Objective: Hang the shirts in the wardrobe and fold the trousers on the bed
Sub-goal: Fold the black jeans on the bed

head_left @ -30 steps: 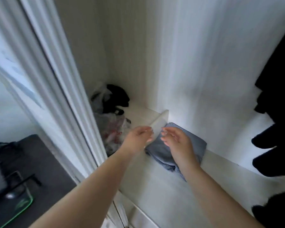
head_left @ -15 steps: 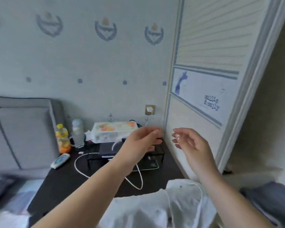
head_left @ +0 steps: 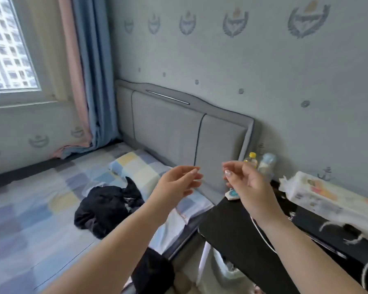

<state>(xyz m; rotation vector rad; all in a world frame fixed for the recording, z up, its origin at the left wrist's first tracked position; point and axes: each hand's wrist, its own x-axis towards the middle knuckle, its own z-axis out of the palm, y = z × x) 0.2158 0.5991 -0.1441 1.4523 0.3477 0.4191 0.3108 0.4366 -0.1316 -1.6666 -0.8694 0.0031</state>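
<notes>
View has swung from the wardrobe to the bed (head_left: 19, 219). Both hands are raised, empty: left hand (head_left: 176, 185) and right hand (head_left: 245, 187) with fingers loosely curled, holding nothing. Crumpled black garment (head_left: 106, 206) lies on the bed, below-left of the left hand, untouched. Grey headboard (head_left: 179, 126) beyond.

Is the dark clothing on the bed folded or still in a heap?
Heaped, not folded: the dark clothing lies crumpled on the checked bedsheet, neither hand touching it.

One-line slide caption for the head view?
Both hands, left and right, raised empty over the bed, dark clothes heaped on it.
</notes>
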